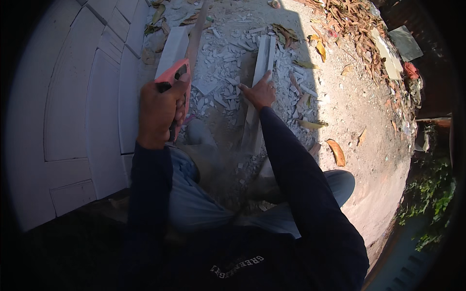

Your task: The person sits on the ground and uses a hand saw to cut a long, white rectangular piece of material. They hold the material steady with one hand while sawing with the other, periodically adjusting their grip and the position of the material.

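Strip (264, 56) is lying at the frame's upper centre, its long axis running up and slightly right; my right hand (261, 92), nearer, is resting on it, thumb spread. Leftward, my left hand (160, 111) is gripping a saw (170, 72). I'm counting one strip, one saw, one board (173, 48).

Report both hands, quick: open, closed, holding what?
Left hand: closed, holding the saw by its handle.
Right hand: open, thumb and forefinger spread, resting on the white strip.
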